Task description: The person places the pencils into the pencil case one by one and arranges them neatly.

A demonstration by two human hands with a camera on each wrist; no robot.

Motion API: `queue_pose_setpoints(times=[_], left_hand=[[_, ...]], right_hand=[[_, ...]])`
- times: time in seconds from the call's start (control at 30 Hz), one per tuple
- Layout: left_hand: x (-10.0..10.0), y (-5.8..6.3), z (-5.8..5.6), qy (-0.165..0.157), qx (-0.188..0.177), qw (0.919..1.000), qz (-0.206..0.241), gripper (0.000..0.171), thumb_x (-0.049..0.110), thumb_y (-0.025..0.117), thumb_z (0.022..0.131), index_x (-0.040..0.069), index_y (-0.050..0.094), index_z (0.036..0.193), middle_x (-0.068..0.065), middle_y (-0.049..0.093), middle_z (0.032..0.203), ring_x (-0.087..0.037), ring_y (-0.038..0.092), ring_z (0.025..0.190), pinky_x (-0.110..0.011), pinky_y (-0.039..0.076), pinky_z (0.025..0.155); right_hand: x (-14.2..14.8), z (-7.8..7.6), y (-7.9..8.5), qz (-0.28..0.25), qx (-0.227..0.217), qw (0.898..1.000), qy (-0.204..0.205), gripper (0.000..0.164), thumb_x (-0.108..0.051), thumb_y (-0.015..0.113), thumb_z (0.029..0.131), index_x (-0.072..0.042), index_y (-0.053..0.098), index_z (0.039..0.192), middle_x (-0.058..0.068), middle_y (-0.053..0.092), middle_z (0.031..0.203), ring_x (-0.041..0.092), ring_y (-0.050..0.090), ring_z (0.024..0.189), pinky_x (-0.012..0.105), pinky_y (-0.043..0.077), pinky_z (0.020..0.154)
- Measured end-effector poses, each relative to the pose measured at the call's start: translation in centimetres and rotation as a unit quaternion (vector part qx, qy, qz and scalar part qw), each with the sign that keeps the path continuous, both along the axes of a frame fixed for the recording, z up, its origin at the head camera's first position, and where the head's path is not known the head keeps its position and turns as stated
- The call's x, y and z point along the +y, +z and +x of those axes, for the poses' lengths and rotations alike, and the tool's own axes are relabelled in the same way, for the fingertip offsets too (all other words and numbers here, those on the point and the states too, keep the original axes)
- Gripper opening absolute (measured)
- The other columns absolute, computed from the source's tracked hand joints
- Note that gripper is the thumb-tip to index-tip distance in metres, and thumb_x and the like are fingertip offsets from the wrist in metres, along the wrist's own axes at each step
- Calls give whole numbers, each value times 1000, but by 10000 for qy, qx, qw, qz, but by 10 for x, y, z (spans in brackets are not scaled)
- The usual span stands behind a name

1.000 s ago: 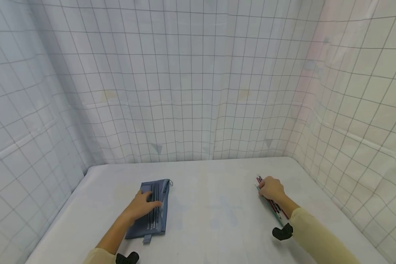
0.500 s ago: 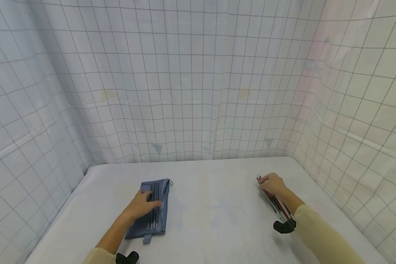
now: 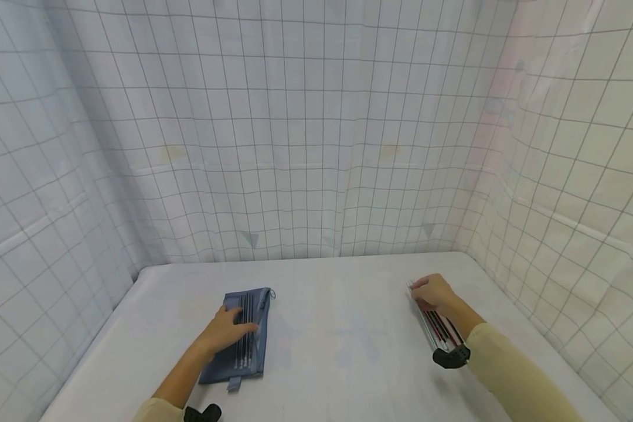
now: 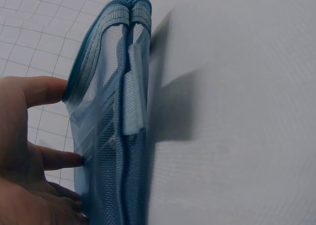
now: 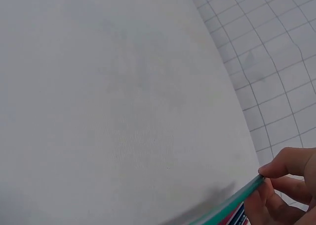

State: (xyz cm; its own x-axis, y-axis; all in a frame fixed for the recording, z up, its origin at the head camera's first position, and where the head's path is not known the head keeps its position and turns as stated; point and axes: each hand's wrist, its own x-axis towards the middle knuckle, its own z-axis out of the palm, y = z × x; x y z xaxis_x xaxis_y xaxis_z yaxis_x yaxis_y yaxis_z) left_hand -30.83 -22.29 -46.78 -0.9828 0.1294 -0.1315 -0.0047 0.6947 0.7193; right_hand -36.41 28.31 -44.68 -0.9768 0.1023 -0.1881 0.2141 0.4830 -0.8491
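Observation:
On the left of the table a blue mesh zip pouch lies flat, several long thin pencils showing lengthwise on it. Whether these are inside or on top I cannot tell. My left hand rests on the pouch with spread fingers; in the left wrist view its fingertips touch the pouch's side. At the right, my right hand is over a bunch of pencils. The right wrist view shows thumb and fingertips pinching a green pencil. Red and blue-striped pencils lie just beneath, partly hidden.
A white table spreads between the two hands. Grid-patterned white curtains enclose its back and both sides. Black straps with small devices sit at the wrists.
My right hand has risen slightly, and the green pencil has shifted a little to the left with it. My left hand and the pouch stay in place.

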Motion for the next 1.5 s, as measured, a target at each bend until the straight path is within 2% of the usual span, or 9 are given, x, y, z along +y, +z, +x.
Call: queue_pose_setpoints(times=[0.27, 0.9, 1.1, 1.5], left_hand=[[0, -1, 1, 3, -19, 10000, 14, 86, 41, 68, 97, -17, 34, 150, -50, 4, 155, -70, 10, 140, -80, 24, 106], [0, -2, 1, -34, 48, 10000, 14, 87, 43, 69, 96, -16, 35, 150, -51, 5, 155, -70, 11, 140, -79, 24, 106], [-1, -2, 2, 4, 13, 10000, -19, 87, 42, 69, 96, -16, 35, 150, -51, 5, 155, -70, 11, 140, -79, 23, 107], [-2, -2, 2, -21, 24, 10000, 24, 85, 42, 69, 97, -15, 36, 151, -50, 5, 155, -70, 12, 140, -79, 25, 106]], right_hand=[[-12, 4, 4, -802, 22, 9968, -75, 37, 4, 65, 92, 17, 57, 126, 15, 66, 97, 19, 65, 78, 31, 59, 67], [-59, -5, -7, -1133, -90, 9933, -194, 29, 6, 69, 91, 12, 64, 119, 16, 64, 98, 18, 65, 72, 27, 59, 63], [-76, -9, -13, -1243, -120, 9920, -157, 27, 7, 70, 91, 12, 65, 117, 15, 65, 95, 17, 64, 69, 25, 57, 60], [-113, -14, -21, -1436, -190, 9894, -38, 24, 7, 71, 90, 9, 67, 114, 17, 66, 99, 19, 65, 72, 25, 57, 58]])
